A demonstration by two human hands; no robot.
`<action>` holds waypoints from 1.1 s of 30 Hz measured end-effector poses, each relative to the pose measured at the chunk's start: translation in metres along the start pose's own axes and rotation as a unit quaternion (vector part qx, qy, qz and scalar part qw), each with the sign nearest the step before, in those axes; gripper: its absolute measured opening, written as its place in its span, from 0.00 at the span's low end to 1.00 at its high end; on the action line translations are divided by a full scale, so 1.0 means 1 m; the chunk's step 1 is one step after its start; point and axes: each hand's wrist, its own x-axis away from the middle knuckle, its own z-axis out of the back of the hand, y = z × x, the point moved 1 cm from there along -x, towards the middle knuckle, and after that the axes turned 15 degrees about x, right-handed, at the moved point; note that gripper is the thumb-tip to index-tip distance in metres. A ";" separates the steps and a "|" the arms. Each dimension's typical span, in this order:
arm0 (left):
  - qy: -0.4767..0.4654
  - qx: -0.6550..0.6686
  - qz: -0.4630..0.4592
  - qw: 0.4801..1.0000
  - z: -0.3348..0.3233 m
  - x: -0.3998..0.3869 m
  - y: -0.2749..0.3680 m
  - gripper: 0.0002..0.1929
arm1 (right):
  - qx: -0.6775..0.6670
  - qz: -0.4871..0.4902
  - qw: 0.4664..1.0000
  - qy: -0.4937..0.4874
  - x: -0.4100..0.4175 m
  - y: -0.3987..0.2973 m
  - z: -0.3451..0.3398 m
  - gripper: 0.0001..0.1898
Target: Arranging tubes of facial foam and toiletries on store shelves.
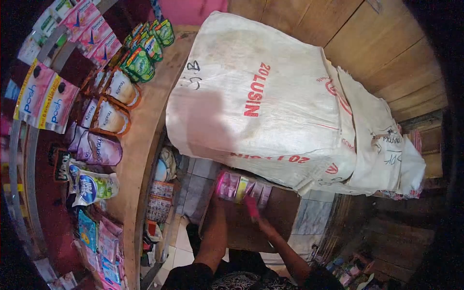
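A pink container (219,184) holds a row of pink tubes or bottles (232,186) and a yellow-and-white pack (240,189). It sits on a brown tabletop (250,232) in front of me. My left hand (216,203) is dark and blurred at the container's near left end; whether its fingers grip the rim cannot be made out. My right hand (261,222) holds a bright pink cloth-like piece (251,206), which reaches the near side of the row of tubes.
Large white woven sacks (290,90) with red printing bulge over the table's far side. To the left, a wooden counter (127,181) carries refill pouches (116,87), dish soap packs (141,63) and a bag of candies (94,188). Plank walls (377,47) stand behind; assorted goods (348,270) lie lower right.
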 end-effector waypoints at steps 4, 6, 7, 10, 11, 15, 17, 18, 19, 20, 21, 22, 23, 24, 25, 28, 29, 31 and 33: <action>-0.003 0.015 -0.021 1.000 0.025 0.009 -0.005 0.32 | 0.109 -0.063 0.992 -0.006 0.066 -0.044 0.013 0.28; -0.007 0.021 -0.038 0.999 0.034 0.018 0.002 0.31 | 0.135 -0.111 0.984 -0.027 0.075 -0.049 0.015 0.26; -0.014 0.025 -0.043 0.999 0.030 0.023 0.007 0.30 | 0.089 -0.105 0.989 -0.050 0.076 -0.045 0.018 0.28; -0.042 -0.124 -0.143 0.981 0.028 0.034 0.014 0.23 | -0.123 -0.045 0.987 -0.094 0.076 -0.033 0.009 0.27; -0.069 -0.273 -0.206 0.937 -0.003 0.058 0.007 0.18 | -0.295 -0.005 0.951 -0.090 0.078 -0.021 0.016 0.25; -0.152 -0.217 -0.203 0.943 0.006 0.115 0.032 0.16 | -0.296 0.046 0.941 -0.160 0.116 -0.098 -0.015 0.16; -0.152 -0.398 -0.257 0.867 0.010 0.140 0.050 0.16 | -0.231 0.086 0.955 -0.164 0.147 -0.141 -0.026 0.17; -0.220 -0.339 -0.150 0.902 0.013 0.149 0.057 0.19 | -0.205 0.150 0.952 -0.169 0.155 -0.155 -0.033 0.18; -0.284 -0.273 -0.040 0.918 0.022 0.161 0.060 0.23 | -0.192 0.159 0.951 -0.185 0.162 -0.164 -0.037 0.18; -0.275 0.166 0.079 0.944 0.054 0.167 0.057 0.29 | -0.083 0.206 0.966 -0.135 0.167 -0.173 -0.043 0.19; -0.279 0.169 0.064 0.943 0.046 0.183 0.072 0.29 | 0.020 0.250 0.966 -0.066 0.167 -0.179 -0.039 0.19; -0.263 0.019 -0.013 0.965 0.021 0.219 0.099 0.29 | 0.065 0.274 0.959 -0.041 0.167 -0.185 -0.039 0.22; -0.230 -0.132 -0.094 0.960 0.000 0.260 0.128 0.30 | 0.076 0.284 0.954 -0.055 0.155 -0.186 -0.041 0.22; -0.239 -0.064 -0.096 0.964 -0.005 0.290 0.152 0.31 | 0.126 0.350 0.927 -0.037 0.139 -0.189 -0.047 0.25; -0.226 -0.056 -0.121 0.965 0.010 0.303 0.165 0.31 | 0.174 0.413 0.893 -0.027 0.150 -0.212 -0.068 0.28; -0.136 -0.237 -0.263 0.925 0.023 0.364 0.208 0.30 | 0.116 0.466 0.873 -0.090 0.175 -0.253 -0.116 0.27; -0.124 -0.230 -0.281 0.924 0.030 0.388 0.219 0.30 | 0.071 0.474 0.872 -0.097 0.180 -0.261 -0.134 0.26; -0.064 -0.183 -0.339 0.920 0.051 0.425 0.239 0.29 | 0.093 0.494 0.854 -0.132 0.195 -0.280 -0.176 0.24; -0.091 -0.135 -0.426 0.890 0.073 0.456 0.259 0.28 | 0.122 0.518 0.829 -0.171 0.210 -0.295 -0.220 0.20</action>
